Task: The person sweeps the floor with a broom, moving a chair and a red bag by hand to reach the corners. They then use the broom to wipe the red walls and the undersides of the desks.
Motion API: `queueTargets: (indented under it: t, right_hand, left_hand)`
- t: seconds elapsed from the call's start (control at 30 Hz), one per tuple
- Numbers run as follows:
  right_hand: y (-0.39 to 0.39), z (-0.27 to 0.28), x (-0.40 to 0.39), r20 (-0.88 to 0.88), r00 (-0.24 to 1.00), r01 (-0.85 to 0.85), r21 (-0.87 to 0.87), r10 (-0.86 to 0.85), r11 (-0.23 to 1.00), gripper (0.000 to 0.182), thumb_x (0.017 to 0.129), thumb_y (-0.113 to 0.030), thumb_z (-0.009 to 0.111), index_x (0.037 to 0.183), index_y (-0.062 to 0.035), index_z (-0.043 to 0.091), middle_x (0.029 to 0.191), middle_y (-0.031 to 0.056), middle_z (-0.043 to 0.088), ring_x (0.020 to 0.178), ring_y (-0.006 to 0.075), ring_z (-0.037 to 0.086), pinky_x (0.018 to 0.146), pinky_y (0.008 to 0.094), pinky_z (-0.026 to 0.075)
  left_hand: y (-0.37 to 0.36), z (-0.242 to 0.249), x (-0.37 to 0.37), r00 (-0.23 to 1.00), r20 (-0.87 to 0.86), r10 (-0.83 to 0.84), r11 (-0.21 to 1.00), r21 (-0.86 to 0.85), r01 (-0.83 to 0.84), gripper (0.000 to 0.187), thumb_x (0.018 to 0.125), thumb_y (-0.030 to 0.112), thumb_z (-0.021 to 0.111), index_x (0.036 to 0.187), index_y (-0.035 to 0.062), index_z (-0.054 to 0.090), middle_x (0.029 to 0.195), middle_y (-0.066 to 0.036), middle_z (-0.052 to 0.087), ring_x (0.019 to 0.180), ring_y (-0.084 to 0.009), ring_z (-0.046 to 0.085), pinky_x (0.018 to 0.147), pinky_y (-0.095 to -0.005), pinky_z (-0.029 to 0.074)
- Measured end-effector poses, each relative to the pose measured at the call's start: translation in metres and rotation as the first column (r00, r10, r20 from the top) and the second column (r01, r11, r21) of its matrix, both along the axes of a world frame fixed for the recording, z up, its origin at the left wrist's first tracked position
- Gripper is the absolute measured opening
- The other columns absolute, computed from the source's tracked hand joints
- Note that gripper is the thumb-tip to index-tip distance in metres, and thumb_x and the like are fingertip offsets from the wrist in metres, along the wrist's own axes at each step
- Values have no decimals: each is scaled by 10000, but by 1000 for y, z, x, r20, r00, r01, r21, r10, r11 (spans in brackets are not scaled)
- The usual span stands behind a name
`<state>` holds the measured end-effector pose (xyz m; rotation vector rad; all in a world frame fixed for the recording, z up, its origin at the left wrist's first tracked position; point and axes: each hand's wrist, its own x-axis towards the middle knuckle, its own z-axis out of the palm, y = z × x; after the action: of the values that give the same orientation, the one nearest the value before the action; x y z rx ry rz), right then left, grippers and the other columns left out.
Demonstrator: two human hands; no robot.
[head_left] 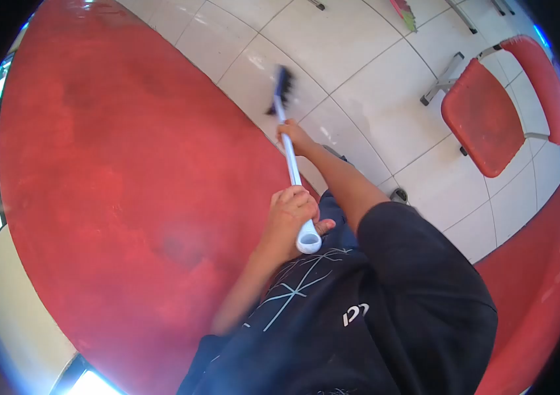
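A broom with a white handle point(292, 163) runs away from my body toward the floor. My left hand point(288, 212) is wrapped round the handle near its hollow top end, close to the front of my dark shirt. Farther down, my right hand point(298, 138) grips the same handle, with that arm stretched forward. The broom's dark blue head point(282, 85) with black bristles is smeared by motion over the pale floor tiles point(372, 99), near the edge of the red surface.
A broad red surface point(128, 164) fills the left side. On the right stands a red chair point(484, 115) with grey metal legs. More metal legs point(462, 16) and a pink and green thing point(405, 14) show at the top. Another red surface point(530, 309) lies at lower right.
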<state>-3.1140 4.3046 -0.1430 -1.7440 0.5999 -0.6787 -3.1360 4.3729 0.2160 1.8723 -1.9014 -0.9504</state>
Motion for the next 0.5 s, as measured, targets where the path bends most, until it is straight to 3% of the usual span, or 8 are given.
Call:
queueTargets:
  t: [0.03, 0.1, 0.13, 0.17, 0.27, 0.3, 0.43, 0.5]
  right_hand:
    - [-12, 19, 25, 85, 996, -46, 515, 2, 856, 139, 645, -82, 625, 754, -102, 541, 764, 154, 516, 737, 336, 505, 611, 412, 444]
    - [-38, 70, 43, 103, 995, -63, 627, -2, 777, 127, 675, -112, 625, 766, -94, 539, 808, 173, 535, 711, 349, 526, 603, 441, 462]
    - [-50, 91, 41, 27, 999, -26, 271, 20, 962, 129, 681, -122, 626, 772, -87, 542, 811, 180, 543, 704, 357, 539, 604, 454, 470]
    - [-67, 108, 30, -62, 998, -25, -139, 16, 990, 133, 687, -132, 628, 777, -81, 544, 814, 187, 551, 697, 366, 551, 606, 466, 477]
    - [-119, 154, -30, -568, 819, 50, -75, -84, 996, 149, 672, -131, 649, 767, -88, 542, 702, 150, 575, 839, 389, 566, 708, 470, 479]
    - [-138, 133, -56, -566, 811, 83, -138, -147, 987, 161, 669, -133, 655, 781, -87, 549, 717, 166, 581, 824, 398, 572, 698, 475, 484]
    - [-238, 80, -182, -788, 571, 84, -222, -229, 971, 154, 660, -126, 665, 743, -50, 559, 751, 181, 604, 825, 395, 586, 705, 482, 497]
    - [-280, 16, -229, -788, 543, 60, -308, -290, 949, 166, 627, -127, 670, 741, -74, 561, 703, 170, 580, 822, 369, 568, 676, 468, 477]
  left_hand:
    - [-4, -2, 0, 999, 50, -2, 1000, 0, 2, 329, 680, 329, 734, 640, 91, 510, 716, -46, 554, 851, -272, 543, 815, -390, 372]
    - [-14, 32, 20, 996, 89, 9, 995, -99, -1, 356, 682, 371, 739, 660, 102, 508, 744, -42, 543, 847, -275, 533, 794, -389, 392]
    - [-20, 52, 39, 998, 57, 8, 988, -152, 1, 382, 684, 392, 749, 666, 104, 499, 773, -40, 540, 853, -275, 530, 777, -397, 418]
    - [-23, 72, 57, 992, -105, 69, 985, -152, -85, 402, 713, 415, 732, 673, 94, 494, 770, -37, 536, 845, -275, 522, 767, -412, 428]
    - [-62, 83, 82, 795, -559, 237, 929, -109, -354, 341, 792, 344, 687, 688, 74, 507, 786, -49, 558, 943, -278, 550, 819, -399, 436]
    - [-78, 80, 86, 698, -649, 303, 899, -49, -436, 325, 809, 324, 676, 684, 72, 513, 796, -51, 570, 959, -275, 554, 824, -380, 433]
    - [-166, -48, 54, 574, -750, 327, 929, 147, -339, 107, 852, 126, 619, 804, 62, 548, 964, -68, 591, 989, -240, 550, 825, -355, 439]
    - [-212, -91, 23, 469, -738, 486, 874, 409, -263, 109, 850, 98, 624, 789, 66, 540, 979, -60, 596, 1001, -192, 541, 867, -347, 427]
